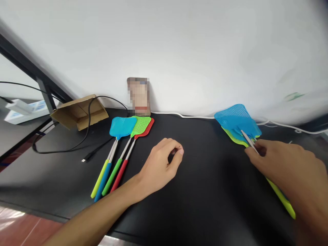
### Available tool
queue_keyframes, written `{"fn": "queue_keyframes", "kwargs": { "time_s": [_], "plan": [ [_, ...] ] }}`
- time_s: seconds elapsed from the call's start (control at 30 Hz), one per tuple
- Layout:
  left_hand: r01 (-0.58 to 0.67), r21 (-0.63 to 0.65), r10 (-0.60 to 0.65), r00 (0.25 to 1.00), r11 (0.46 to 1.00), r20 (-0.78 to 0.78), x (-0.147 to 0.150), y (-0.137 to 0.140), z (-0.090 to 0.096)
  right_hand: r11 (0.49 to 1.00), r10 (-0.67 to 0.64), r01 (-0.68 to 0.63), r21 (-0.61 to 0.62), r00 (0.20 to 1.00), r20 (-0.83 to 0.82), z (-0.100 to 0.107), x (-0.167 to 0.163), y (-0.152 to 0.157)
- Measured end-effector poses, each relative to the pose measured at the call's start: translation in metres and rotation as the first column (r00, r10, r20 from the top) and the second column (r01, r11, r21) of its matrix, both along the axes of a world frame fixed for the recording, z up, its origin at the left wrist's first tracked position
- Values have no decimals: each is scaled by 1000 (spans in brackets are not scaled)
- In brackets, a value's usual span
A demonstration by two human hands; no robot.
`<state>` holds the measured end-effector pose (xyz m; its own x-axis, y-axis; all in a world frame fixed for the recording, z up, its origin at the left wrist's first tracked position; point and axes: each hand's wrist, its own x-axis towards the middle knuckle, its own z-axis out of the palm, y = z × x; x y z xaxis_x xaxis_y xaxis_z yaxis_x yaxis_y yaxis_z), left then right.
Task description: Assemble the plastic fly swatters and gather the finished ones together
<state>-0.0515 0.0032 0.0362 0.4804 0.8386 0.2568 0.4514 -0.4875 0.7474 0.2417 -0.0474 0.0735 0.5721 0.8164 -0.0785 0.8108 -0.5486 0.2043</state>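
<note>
My right hand [284, 167] pinches the metal shaft of a blue fly swatter [232, 114], whose mesh head overlaps another blue head. Beneath these lies a yellow-green fly swatter [234, 138], its handle sticking out past my wrist. Over the middle of the table, my left hand [161, 164] is curled, thumb and index fingertips together, with nothing visible in it. To its left several more swatters lie fanned out: a blue head [123, 126] covers part of the row, beside a green fly swatter [142, 124] and a red fly swatter [148, 130].
An open cardboard box [82, 112] sits at the back left, with a black cable [89, 126] looping past it. A blurred-out box [139, 97] leans on the white wall [194, 58]. A white cord [197, 117] runs along the black table's [194, 205] rear edge.
</note>
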Motion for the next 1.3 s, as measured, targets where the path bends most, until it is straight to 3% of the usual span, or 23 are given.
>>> {"fn": "queue_keyframes", "kwargs": {
  "time_s": [0.13,0.23,0.47,0.73,0.97,1.13,1.3],
  "plan": [
    [-68,248,116,976,966,-186,-6,12,-1,997,-61,59,-58,998,-33,-3,5,3],
    [-101,372,233,915,923,-329,-12,23,0,994,-47,44,-97,998,-37,-10,9,4],
    [-201,556,540,635,806,-553,-35,46,11,998,34,-32,-46,999,31,-14,11,0],
    [-332,491,592,409,806,-695,-63,60,23,977,174,-176,123,984,32,-6,-12,-1],
    [-312,371,454,259,875,-852,-82,63,24,942,240,-242,233,970,37,-11,-16,-1],
    [-269,350,416,254,897,-873,-79,60,22,893,305,-294,340,952,20,-19,-18,0],
    [-220,354,405,273,909,-873,-73,58,16,863,375,-355,360,927,16,-26,-21,2]
  ]
}}
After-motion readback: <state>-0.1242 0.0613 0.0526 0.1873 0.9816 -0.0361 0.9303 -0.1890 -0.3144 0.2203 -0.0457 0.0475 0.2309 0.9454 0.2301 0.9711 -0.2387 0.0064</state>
